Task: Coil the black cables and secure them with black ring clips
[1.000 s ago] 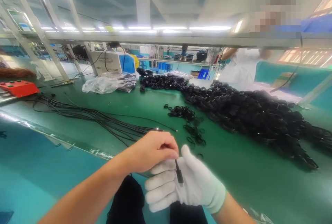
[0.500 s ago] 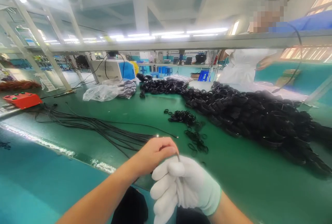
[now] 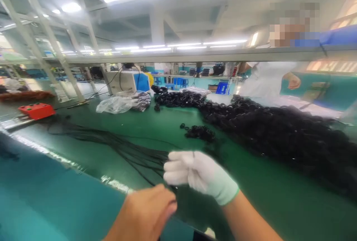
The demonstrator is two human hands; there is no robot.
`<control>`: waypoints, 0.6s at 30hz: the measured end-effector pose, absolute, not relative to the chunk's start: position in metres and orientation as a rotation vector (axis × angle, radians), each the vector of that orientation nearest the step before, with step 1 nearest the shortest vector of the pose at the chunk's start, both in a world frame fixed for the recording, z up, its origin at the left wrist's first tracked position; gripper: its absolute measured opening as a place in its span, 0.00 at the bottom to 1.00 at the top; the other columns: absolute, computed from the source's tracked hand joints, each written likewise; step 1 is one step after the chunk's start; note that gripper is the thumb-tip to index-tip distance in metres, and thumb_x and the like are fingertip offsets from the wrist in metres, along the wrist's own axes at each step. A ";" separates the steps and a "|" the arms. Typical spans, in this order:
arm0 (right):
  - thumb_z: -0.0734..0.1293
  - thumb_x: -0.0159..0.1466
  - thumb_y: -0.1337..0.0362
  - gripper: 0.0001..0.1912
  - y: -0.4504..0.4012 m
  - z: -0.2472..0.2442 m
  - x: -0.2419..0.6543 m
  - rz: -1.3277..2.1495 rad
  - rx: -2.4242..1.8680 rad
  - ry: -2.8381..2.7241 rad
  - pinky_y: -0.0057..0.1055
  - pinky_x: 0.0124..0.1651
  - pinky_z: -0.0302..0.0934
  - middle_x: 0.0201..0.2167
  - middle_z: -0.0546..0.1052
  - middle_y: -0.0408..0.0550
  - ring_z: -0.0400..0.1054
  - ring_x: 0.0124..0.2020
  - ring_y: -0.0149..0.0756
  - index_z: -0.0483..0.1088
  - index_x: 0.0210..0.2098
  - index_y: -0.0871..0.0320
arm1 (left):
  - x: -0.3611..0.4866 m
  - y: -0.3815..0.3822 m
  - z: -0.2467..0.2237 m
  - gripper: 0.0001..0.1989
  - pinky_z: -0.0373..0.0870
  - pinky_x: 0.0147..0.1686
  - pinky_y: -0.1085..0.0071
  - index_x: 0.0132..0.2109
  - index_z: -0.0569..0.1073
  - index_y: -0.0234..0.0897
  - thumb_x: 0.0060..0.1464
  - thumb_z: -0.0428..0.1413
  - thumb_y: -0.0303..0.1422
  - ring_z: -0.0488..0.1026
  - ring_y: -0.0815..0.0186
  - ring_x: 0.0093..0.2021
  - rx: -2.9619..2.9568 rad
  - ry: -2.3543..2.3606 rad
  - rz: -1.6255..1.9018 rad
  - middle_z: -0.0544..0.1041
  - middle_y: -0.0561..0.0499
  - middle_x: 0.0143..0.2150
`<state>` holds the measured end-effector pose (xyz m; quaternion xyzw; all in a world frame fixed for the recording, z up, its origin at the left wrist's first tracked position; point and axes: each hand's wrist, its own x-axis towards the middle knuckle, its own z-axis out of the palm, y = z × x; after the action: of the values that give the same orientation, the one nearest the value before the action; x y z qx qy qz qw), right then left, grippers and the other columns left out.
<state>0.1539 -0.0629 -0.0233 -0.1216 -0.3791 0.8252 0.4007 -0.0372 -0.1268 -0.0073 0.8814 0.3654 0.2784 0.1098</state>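
My bare left hand [image 3: 147, 211] is low at the table's front edge, its fingers curled in and blurred. What it holds, if anything, is hidden. Above it and to the right, my right hand [image 3: 193, 170] wears a white glove. Its fingers point left and are bent together, with a small dark trace at the fingertips that I cannot make out. A bundle of thin black cables [image 3: 111, 138] runs across the green table [image 3: 251, 200] from the left, its near ends passing beside and behind the glove.
Black coiled cables lie in a large heap [image 3: 264, 129] on the right, with a small pile of black rings [image 3: 200, 133] before it. Farther off are a clear plastic bag [image 3: 118, 103], a red control box [image 3: 37, 111] and a white-blue machine [image 3: 131, 81]. A person [image 3: 264, 79] stands across the table.
My hands have come apart from a shared pinch on a thin cable. The left dropped toward me; the right rose slightly. The camera view has tilted up a little.
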 end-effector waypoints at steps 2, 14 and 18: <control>0.65 0.60 0.58 0.21 -0.073 -0.031 0.143 2.257 -0.251 -1.092 0.50 0.49 0.58 0.39 0.75 0.62 0.72 0.39 0.46 0.67 0.46 0.69 | -0.040 -0.115 0.022 0.11 0.63 0.28 0.78 0.33 0.72 0.39 0.59 0.47 0.32 0.69 0.70 0.28 2.525 1.195 0.817 0.73 0.53 0.29; 0.68 0.57 0.61 0.18 -0.102 -0.025 0.124 2.420 -0.142 -0.878 0.49 0.41 0.61 0.31 0.72 0.51 0.70 0.32 0.40 0.65 0.44 0.66 | -0.041 -0.072 0.007 0.11 0.64 0.32 0.76 0.33 0.74 0.34 0.55 0.51 0.35 0.68 0.69 0.32 1.847 1.056 0.706 0.74 0.53 0.31; 0.70 0.56 0.65 0.13 -0.093 -0.008 0.135 2.287 -0.013 -0.637 0.31 0.33 0.58 0.23 0.58 0.37 0.55 0.23 0.24 0.59 0.28 0.60 | -0.033 -0.089 -0.060 0.21 0.61 0.23 0.76 0.33 0.72 0.34 0.60 0.42 0.43 0.64 0.70 0.23 1.647 1.080 0.770 0.69 0.54 0.22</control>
<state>0.1346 -0.0928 -0.0078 -0.0052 -0.2487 0.8932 0.3745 -0.0326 -0.0890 -0.0603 0.6785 0.4449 0.3172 0.4910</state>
